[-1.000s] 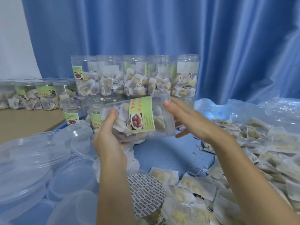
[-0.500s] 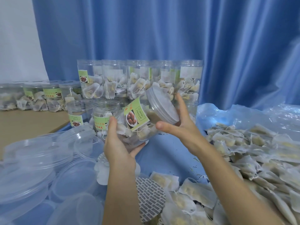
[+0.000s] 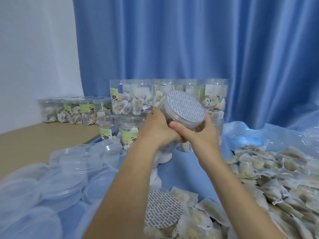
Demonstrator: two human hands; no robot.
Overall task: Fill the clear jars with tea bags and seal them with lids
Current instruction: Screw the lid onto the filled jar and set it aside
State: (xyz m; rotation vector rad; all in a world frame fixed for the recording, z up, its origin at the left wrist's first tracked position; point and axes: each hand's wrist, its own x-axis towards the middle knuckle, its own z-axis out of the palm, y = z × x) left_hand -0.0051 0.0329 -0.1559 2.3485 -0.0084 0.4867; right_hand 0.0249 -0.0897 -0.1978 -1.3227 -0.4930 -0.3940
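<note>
Filled jar was held up in both hands, in the air above the blue cloth, tilted so its lidded end faced the camera. Lid was on, clear plastic with a white printed liner showing through its top. Left hand wrapped round the jar body from the left, fingers curled, thumb over the top edge. Right hand cupped the jar from below and right, thumb across the near side just under the lid's rim, fingers curled behind it. The two hands touched at the near side of the jar.

Behind, on the far side: a row of packed jars, two rows high, and another row of jars far left on the tan surface. Loose clear lids were piled near left. Loose tea bags heaped on the right. A spare liner disc lay near centre.

Judgement: the step looked like a check of the seal, or a final tightening. To do it well, the left hand should brace the body firmly while the right shifts up onto the ribbed rim and turns squarely; the thin wall would likely flex if squeezed hard. A string caught in the thread could spoil the seal; none could be made out here.
</note>
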